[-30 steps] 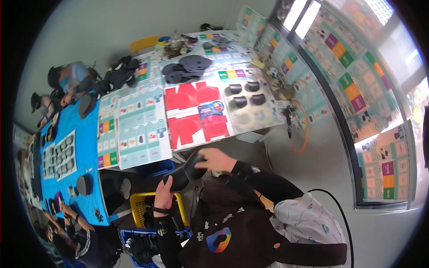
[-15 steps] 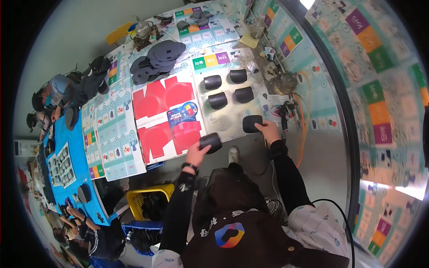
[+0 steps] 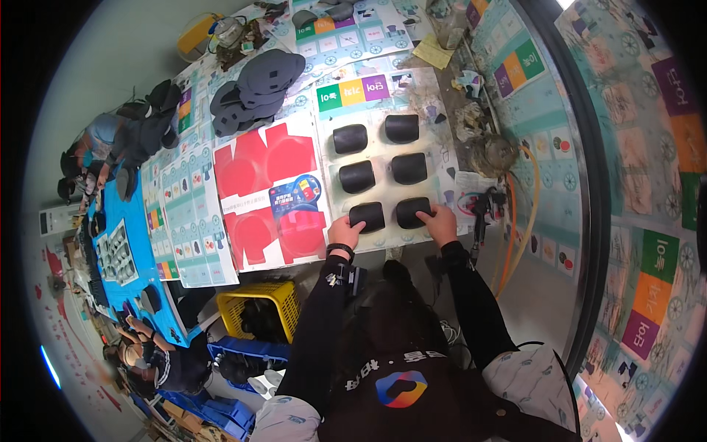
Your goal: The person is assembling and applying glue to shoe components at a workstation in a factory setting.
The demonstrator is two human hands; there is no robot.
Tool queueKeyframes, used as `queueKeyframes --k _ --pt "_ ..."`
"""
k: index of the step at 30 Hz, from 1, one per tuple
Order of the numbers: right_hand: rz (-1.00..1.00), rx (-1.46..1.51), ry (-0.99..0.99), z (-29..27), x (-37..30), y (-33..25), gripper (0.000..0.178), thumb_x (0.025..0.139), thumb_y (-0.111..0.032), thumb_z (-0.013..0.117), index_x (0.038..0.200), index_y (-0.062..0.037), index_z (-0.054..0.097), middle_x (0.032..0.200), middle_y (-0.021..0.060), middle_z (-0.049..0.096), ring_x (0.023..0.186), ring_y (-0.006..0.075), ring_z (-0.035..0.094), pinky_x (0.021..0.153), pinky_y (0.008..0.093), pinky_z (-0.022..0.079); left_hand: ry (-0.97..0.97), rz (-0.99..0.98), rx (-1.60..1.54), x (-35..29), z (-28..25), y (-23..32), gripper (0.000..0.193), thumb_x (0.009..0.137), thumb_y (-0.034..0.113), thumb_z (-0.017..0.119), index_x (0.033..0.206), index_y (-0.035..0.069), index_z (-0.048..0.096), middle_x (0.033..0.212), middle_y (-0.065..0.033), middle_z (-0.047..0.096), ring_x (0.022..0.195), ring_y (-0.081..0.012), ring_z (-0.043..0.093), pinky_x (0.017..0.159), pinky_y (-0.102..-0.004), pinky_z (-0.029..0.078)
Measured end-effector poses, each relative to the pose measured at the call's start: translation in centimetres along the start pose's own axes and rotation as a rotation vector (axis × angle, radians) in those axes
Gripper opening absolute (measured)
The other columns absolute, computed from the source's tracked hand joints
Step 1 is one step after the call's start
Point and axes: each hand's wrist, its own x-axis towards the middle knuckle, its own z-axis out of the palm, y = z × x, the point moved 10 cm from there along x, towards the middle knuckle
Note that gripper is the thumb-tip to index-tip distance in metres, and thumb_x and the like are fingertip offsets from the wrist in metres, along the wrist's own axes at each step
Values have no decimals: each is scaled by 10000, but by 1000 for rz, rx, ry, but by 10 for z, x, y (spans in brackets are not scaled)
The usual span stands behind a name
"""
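My left hand (image 3: pixel 345 233) pinches the left edge of a black curved piece (image 3: pixel 367 216), which lies at the near end of a stained pale work sheet (image 3: pixel 382 156). Beside it, my right hand (image 3: pixel 442 224) grips the right edge of a matching curved piece (image 3: pixel 413 214). The two pieces sit side by side with a small gap between them. Farther up the sheet, more such pieces, among them one black piece (image 3: pixel 357 177) and another (image 3: pixel 401 128), rest in two columns, apart from each other. What exactly the pieces belong to cannot be made out.
Left of the sheet lies a red-printed board (image 3: pixel 243 169), with stacked dark grey flat pieces (image 3: pixel 269 77) beyond. A spray-gun-like tool (image 3: pixel 482 210) and an orange hose (image 3: pixel 508 228) are at the right. A yellow basket (image 3: pixel 291 295) stands below the table. Co-workers (image 3: pixel 173 365) sit at a blue table (image 3: pixel 140 221).
Both hands have moved forward over the table. The two curved pieces, held above the near edge before, now lie on the sheet in line with the columns. The view has shifted slightly.
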Motion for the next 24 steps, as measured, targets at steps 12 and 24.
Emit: queueKeyframes --k 12,24 --pt "-30 -606 495 -136 -32 2 658 717 -259 886 1191 26 530 1159 240 550 1122 422 542 924 458 485 -142 37 -284 -41 -66 -75 448 920 313 746 1200 -22 646 901 -104 722 745 -177 682 692 -302 552" --pt "-153 -483 693 -165 -61 56 233 822 -80 681 1018 11 595 1022 214 610 984 396 600 851 523 477 -4 -556 -605 -228 -165 -344 269 1021 296 619 1160 71 664 910 -39 722 686 -108 650 572 -244 491"
